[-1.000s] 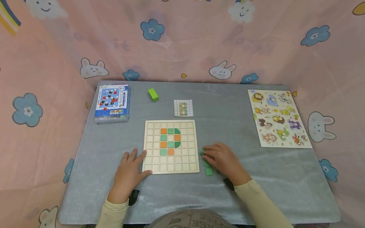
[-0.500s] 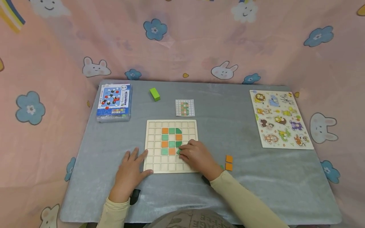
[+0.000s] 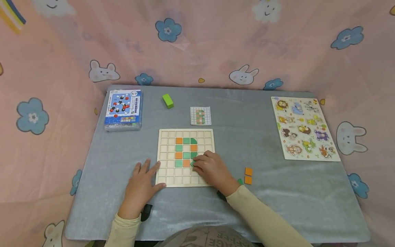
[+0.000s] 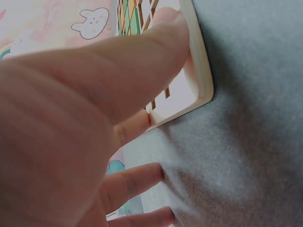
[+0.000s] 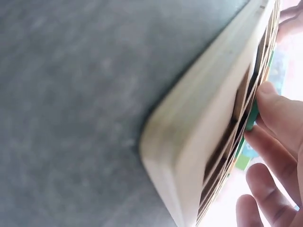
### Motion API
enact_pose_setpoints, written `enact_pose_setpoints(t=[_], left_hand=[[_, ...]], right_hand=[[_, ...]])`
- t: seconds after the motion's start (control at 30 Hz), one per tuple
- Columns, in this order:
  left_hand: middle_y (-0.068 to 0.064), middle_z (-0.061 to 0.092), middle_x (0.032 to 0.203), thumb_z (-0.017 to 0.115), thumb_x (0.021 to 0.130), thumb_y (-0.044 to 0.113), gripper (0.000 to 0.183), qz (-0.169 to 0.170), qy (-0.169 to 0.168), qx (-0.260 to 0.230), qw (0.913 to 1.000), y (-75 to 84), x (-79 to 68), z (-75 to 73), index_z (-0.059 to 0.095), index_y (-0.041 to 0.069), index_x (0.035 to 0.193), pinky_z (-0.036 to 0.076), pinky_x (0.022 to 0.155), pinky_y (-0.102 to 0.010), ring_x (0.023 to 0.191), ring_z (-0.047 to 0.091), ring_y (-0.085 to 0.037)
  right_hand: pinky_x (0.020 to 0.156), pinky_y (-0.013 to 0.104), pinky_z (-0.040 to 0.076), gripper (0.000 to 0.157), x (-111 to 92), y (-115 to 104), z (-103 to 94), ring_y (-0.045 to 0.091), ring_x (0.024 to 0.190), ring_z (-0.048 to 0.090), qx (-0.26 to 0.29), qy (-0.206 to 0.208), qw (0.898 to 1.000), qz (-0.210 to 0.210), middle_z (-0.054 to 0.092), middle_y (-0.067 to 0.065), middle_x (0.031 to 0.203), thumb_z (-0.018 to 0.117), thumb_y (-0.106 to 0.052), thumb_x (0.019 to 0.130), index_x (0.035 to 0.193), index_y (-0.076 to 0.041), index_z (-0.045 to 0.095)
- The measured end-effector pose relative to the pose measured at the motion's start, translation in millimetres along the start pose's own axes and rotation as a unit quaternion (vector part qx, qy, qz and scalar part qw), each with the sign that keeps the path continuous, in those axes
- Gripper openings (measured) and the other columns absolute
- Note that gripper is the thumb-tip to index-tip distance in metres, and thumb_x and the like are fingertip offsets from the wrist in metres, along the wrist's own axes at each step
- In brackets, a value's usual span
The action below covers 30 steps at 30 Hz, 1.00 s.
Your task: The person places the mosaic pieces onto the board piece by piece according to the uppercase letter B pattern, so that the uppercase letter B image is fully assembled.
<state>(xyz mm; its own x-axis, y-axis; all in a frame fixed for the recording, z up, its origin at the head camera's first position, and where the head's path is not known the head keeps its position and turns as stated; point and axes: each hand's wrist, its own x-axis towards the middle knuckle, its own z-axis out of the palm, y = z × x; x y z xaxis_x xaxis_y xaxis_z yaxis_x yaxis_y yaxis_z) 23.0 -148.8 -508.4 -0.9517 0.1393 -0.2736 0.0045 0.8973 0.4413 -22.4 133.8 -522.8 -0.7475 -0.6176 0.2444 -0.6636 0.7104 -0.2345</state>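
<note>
A wooden grid board [image 3: 166,173] lies mid-table, with orange, light green and dark green tiles set in its cells. My left hand [image 3: 138,192] rests at the board's left edge, fingers spread; in the left wrist view the thumb [image 4: 165,38] lies on the board's corner. My right hand [image 3: 214,171] is over the board, pinching a small green tile [image 5: 253,113] between thumb and forefinger. That tile is just right of the lowest orange tile [image 3: 186,163] and below a dark green curved tile [image 3: 193,155]. The fingers partly hide its shape.
Two orange tiles [image 3: 248,175] and a green tile [image 3: 240,181] lie right of the board, the green one partly behind the wrist. Behind the board are a pattern card [image 3: 200,116] and a green block [image 3: 168,101]. A boxed molecule set [image 3: 123,110] stands left, an animal puzzle [image 3: 305,130] right.
My right hand has moved left from the loose tiles onto the board with a green tile, uncovering the two orange ones. In the last half second it hardly moves. The left hand stays.
</note>
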Motion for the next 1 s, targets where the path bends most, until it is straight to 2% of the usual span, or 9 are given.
enact_pose_setpoints(t=[0.27,0.43,0.7,1.0], left_hand=[[-0.030,0.038,0.163,0.094,0.082,0.034,0.085,0.003,0.004,0.001,1.0000,-0.5,0.5,0.3,0.056,0.008,0.154,0.037,0.096,-0.086,0.148,0.028,-0.060],[-0.030,0.037,0.163,0.094,0.082,0.033,0.085,0.001,0.003,-0.001,1.0000,-0.4,1.0,0.9,0.056,0.008,0.154,0.036,0.096,-0.086,0.148,0.028,-0.060],[-0.031,0.038,0.163,0.094,0.082,0.033,0.085,0.000,0.002,-0.001,1.0000,0.6,0.9,0.5,0.056,0.008,0.154,0.036,0.096,-0.086,0.148,0.028,-0.061],[-0.031,0.040,0.162,0.094,0.082,0.032,0.083,0.004,0.006,0.002,1.0000,1.2,-0.7,-0.7,0.058,0.008,0.153,0.038,0.095,-0.086,0.147,0.030,-0.061]], right_hand=[[0.085,0.034,0.055,0.011,-3.9,2.6,0.5,0.021,0.098,0.066,0.031,-0.002,0.999,0.013,0.077,0.001,0.114,0.086,-0.014,0.091,0.103,-0.015,0.086],[0.084,0.033,0.055,0.012,-4.5,2.6,0.8,0.019,0.097,0.066,0.030,-0.012,0.999,0.014,0.078,-0.002,0.112,0.086,-0.014,0.091,0.103,-0.014,0.086],[0.081,0.032,0.053,0.011,-4.2,0.6,-0.5,0.019,0.093,0.065,0.015,-0.011,1.000,-0.009,0.079,-0.002,0.112,0.086,-0.016,0.091,0.102,-0.013,0.086],[0.086,0.038,0.056,0.012,-4.5,-0.5,-1.0,0.023,0.099,0.065,0.034,-0.030,0.999,0.011,0.071,0.004,0.111,0.083,-0.018,0.094,0.104,-0.012,0.084]])
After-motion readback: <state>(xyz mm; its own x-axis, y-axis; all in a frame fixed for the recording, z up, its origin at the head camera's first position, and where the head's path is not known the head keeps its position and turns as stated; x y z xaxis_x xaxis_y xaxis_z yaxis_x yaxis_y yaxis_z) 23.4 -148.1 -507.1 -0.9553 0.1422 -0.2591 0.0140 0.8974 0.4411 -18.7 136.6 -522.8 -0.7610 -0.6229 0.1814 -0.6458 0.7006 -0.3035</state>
